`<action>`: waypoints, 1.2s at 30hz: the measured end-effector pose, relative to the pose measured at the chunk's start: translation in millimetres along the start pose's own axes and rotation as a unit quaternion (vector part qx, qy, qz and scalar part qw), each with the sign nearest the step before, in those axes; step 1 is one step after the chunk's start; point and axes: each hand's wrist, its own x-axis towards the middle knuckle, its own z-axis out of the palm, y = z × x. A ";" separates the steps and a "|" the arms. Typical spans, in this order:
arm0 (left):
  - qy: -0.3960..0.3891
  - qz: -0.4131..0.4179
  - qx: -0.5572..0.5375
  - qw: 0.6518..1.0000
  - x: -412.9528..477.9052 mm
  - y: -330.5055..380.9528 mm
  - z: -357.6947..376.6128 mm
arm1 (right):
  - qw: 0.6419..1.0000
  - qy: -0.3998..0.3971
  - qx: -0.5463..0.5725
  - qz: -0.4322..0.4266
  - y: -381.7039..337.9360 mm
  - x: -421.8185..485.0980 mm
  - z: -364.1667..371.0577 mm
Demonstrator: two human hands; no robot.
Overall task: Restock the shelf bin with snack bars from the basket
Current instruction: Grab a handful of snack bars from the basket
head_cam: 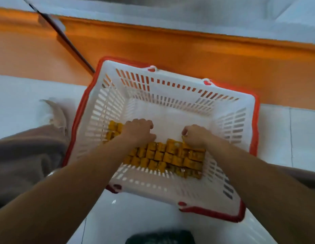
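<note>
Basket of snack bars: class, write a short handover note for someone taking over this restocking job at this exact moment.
Left hand: in the basket, fingers curled over the snack bars; whether it grips any is hidden.
Right hand: curled on a bar at the pile's far edge.
Bars: packed along the basket's near side. Shelf bin not in view.
Done: cannot tell from here.
Left: lift bars out, fill the bin.

The white tiled floor (pixel 294 131) carries the red-rimmed basket (pixel 255 124).
</note>
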 end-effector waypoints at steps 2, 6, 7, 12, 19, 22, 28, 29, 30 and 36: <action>-0.035 -0.010 -0.004 0.999 9.0 -8.9 7.6 | 1.000 -0.001 -0.025 0.008 6.8 6.1 8.7; -0.073 0.001 -0.012 0.997 16.7 -24.4 9.5 | 0.996 -0.044 -0.073 0.000 10.2 16.4 0.3; -0.071 0.006 -0.024 0.997 17.0 -27.0 8.5 | 0.995 -0.053 -0.081 0.000 11.4 17.8 -1.8; -0.075 -0.008 -0.012 0.997 15.8 -28.3 6.7 | 0.994 -0.038 -0.101 0.014 18.0 18.0 -1.4; -0.080 0.007 -0.104 0.991 21.5 -36.3 4.0 | 0.995 -0.053 0.087 -0.007 7.2 14.1 -7.2; -0.076 0.020 -0.202 0.976 24.6 -42.3 1.6 | 0.990 -0.122 0.076 0.004 9.5 11.8 -3.4; -0.112 0.058 -0.186 0.974 25.0 -36.8 3.0 | 0.989 -0.148 -0.027 -0.001 18.9 12.6 1.4; -0.113 0.058 -0.168 0.978 24.7 -34.6 3.7 | 0.990 -0.139 -0.025 -0.002 20.1 13.0 1.4; -0.113 0.054 -0.152 0.981 24.2 -32.5 4.5 | 0.991 -0.130 -0.017 0.000 21.5 13.2 1.3; -0.097 0.032 -0.114 0.988 19.9 -24.6 11.5 | 0.993 -0.118 0.003 -0.009 19.9 12.1 2.1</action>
